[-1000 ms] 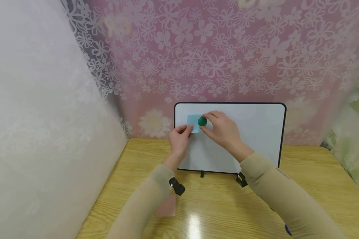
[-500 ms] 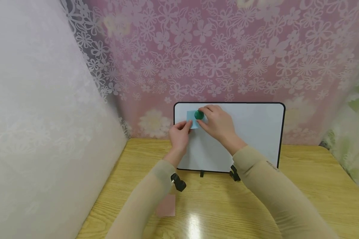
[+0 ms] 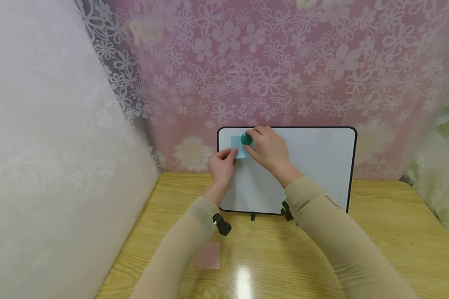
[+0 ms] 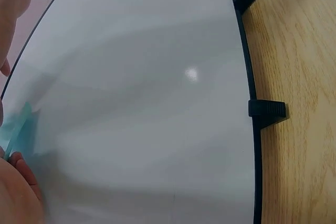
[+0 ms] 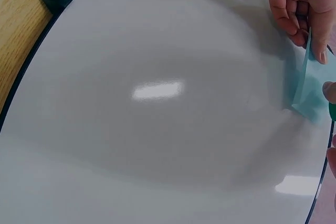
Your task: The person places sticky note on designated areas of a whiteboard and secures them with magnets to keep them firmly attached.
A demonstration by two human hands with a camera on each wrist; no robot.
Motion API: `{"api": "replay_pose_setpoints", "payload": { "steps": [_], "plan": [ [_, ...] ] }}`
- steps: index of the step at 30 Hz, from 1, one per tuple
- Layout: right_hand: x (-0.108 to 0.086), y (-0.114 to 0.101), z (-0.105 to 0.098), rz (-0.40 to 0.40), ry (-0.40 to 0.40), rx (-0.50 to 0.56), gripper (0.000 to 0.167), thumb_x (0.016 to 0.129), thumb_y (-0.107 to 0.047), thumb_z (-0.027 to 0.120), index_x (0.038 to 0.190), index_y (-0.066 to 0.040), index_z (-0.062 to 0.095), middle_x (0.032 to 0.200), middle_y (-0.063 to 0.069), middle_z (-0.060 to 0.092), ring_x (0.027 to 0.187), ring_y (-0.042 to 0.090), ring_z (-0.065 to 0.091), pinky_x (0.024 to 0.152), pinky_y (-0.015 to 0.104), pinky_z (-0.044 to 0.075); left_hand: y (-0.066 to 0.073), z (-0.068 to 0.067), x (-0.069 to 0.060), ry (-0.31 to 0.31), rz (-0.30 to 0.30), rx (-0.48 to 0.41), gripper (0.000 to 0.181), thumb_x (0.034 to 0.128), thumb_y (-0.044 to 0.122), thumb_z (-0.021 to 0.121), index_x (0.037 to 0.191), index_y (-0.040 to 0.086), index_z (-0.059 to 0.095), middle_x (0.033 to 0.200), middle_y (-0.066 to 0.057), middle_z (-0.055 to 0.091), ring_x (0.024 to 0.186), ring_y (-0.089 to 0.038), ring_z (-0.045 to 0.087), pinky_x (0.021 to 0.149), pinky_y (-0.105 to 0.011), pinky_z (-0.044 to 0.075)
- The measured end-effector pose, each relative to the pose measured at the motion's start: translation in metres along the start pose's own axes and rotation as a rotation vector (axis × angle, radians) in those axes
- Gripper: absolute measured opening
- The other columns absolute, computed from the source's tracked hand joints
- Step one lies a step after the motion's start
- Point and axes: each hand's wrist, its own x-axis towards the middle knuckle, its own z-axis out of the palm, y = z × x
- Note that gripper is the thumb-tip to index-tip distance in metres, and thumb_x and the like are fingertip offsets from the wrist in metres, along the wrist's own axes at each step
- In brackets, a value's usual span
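Observation:
A light blue paper square is held up at the upper left of a white board with a black rim. My left hand pinches the paper's lower left part between thumb and fingers. With thumb and fingertips my right hand grips a round green magnet at the paper's upper right. In the right wrist view the blue paper stands slightly off the board at its lower edge. Whether the magnet touches the board is hidden.
On the wooden table lies a pink paper square, beside my left sleeve. Black feet, one of them a small foot, support the board's bottom edge. A flowered curtain hangs behind it, and a white cloth stands on the left.
Both hands have moved up and slightly left across the board, carrying the blue paper and the green magnet toward the upper left corner. Both grips are unchanged.

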Motion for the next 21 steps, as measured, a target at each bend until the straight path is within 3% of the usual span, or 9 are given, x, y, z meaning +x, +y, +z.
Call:
{"api": "replay_pose_setpoints", "payload": {
  "steps": [10,21],
  "plan": [
    [0.009,-0.006,0.005,0.065,-0.049,-0.003,0.044,0.097,-0.028,0.084,0.133,-0.005,0.073,0.129,0.015,0.07,0.117,0.034,0.064,0.09,0.048,0.061,-0.001,-0.002,0.003,-0.009,0.008,0.02,0.027,0.098,0.019,0.082,0.115,-0.002,0.08,0.106,-0.012,0.072,0.087,-0.018,0.073,0.083,-0.03,0.063],
    [0.013,-0.011,0.008,0.085,-0.052,-0.013,0.044,0.097,-0.025,0.083,0.135,-0.005,0.072,0.131,0.014,0.069,0.12,0.033,0.063,0.091,0.048,0.06,0.0,-0.002,0.007,0.025,0.015,0.01,0.025,0.0966,0.018,0.084,0.111,-0.002,0.081,0.099,-0.011,0.074,0.076,-0.016,0.071,0.078,-0.03,0.063]
  ]
}}
